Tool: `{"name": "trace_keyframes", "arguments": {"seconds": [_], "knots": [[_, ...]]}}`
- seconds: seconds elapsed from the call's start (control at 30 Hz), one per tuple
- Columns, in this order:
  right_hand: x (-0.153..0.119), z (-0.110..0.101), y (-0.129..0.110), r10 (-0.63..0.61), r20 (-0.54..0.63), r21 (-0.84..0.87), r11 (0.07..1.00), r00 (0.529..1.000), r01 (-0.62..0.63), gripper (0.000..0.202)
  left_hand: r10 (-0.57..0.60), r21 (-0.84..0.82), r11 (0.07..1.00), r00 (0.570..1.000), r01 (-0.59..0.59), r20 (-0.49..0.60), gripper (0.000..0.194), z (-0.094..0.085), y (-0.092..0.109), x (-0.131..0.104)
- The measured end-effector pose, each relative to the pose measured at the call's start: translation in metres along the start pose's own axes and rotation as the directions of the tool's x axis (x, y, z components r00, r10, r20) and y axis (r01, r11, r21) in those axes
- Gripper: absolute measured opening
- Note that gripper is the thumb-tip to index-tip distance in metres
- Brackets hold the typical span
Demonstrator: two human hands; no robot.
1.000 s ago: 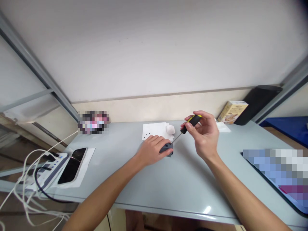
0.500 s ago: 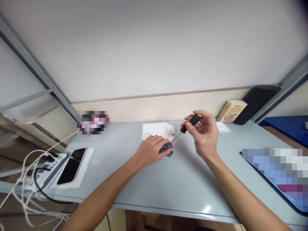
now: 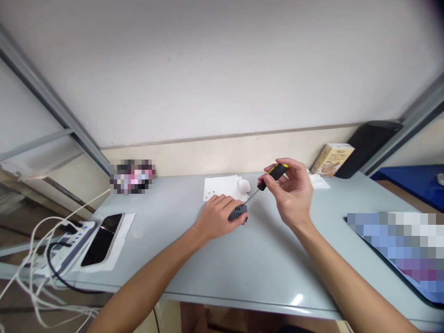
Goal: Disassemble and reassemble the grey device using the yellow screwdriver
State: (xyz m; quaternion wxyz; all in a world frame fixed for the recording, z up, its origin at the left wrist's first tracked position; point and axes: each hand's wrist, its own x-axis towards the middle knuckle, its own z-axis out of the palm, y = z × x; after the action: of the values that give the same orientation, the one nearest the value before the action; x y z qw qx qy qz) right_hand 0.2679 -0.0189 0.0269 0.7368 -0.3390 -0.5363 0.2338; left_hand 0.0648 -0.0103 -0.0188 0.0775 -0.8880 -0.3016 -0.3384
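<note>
My left hand (image 3: 219, 216) is closed around a small dark grey slotted block (image 3: 238, 212), holding it on the desk. Much of the block is hidden under the fingers. In my right hand (image 3: 292, 192) is a screwdriver (image 3: 277, 171) with a black and yellow handle, gripped between thumb and fingers. Its thin shaft slants down to the left, and the tip meets the block's upper edge; the exact contact spot is too small to make out. Just behind the block lies a white sheet of paper (image 3: 218, 186) with several tiny dark pieces on it, probably screws.
A white rounded object (image 3: 243, 185) sits on the paper's right side. At left are a phone (image 3: 103, 240) and a power strip (image 3: 71, 249) with tangled cables. A yellow box (image 3: 332, 160) and a black cylinder (image 3: 369, 148) stand back right; a blurred-out flat item (image 3: 398, 249) lies at right.
The view has shifted slightly. Both hands keep their grips, and the screwdriver's tip stays at the block's upper edge.
</note>
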Motion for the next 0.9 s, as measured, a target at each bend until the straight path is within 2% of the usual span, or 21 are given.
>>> {"name": "trace_keyframes", "arguments": {"seconds": [0.67, 0.83, 0.9], "knots": [[0.0013, 0.0011, 0.0001, 0.014, -0.013, 0.009, 1.000, 1.000, -0.014, 0.039, -0.012, -0.001, 1.000, 1.000, 0.013, 0.028, 0.025, -0.0006, 0.0011, 0.0001], [0.0007, 0.0023, -0.0031, 0.020, 0.005, -0.007, 1.000, 1.000, -0.020, 0.040, -0.027, -0.010, 1.000, 0.998, 0.028, 0.051, 0.025, -0.0010, 0.0012, 0.0001], [0.0008, 0.0033, -0.0054, 0.027, 0.048, -0.005, 1.000, 0.998, -0.027, 0.039, -0.034, -0.019, 0.999, 0.998, 0.035, 0.061, 0.026, -0.0007, 0.0013, 0.0000]]}}
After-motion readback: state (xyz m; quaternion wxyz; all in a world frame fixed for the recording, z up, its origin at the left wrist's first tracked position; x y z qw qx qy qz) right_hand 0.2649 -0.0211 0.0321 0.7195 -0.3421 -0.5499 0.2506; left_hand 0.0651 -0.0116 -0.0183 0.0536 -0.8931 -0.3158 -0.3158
